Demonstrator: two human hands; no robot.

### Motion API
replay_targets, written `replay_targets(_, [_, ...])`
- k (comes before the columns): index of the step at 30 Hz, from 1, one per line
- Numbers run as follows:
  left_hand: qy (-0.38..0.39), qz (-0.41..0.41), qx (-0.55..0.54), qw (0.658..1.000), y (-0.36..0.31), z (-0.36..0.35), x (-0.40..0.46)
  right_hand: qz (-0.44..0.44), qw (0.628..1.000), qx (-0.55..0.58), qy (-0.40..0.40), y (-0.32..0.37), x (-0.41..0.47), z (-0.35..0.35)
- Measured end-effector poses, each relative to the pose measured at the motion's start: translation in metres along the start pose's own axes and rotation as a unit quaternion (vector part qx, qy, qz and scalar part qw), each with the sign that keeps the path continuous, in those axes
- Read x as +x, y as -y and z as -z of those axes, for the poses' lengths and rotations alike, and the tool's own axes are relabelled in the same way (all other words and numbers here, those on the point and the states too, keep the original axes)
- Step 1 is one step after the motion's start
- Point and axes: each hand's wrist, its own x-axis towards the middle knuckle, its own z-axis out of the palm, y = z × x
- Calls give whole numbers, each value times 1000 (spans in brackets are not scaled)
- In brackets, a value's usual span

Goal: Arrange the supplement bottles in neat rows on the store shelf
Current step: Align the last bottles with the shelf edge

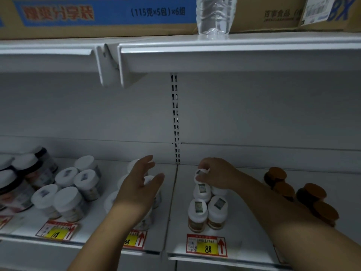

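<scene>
The right hand (218,176) pinches the white cap of a supplement bottle (201,173) at the back of a cluster just behind the "88" price tag (206,245), where four more white-capped bottles (197,214) stand in rows. Left of that tag, the left hand (137,189) hovers, fingers spread, over more bottles it partly hides; right of it stand about five brown-capped bottles (312,194).

Both forearms are showing bare up to the bottom frame edge, no sleeves coming into view. Left hand (139,184) and right hand (216,176) are wearing no gloves, rings or watch that I can make out. Lighting is running dim, so fingernail detail is blurring out.
</scene>
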Motion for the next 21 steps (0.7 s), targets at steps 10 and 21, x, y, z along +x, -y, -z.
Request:
replay_targets(10, [15, -3, 14, 1000, -6, -26, -10, 7, 999, 25, -29, -7, -4, -7])
replay_targets(21, [47, 14, -49, 998, 26, -57, -32, -102, 951, 244, -161, -10, -28, -7])
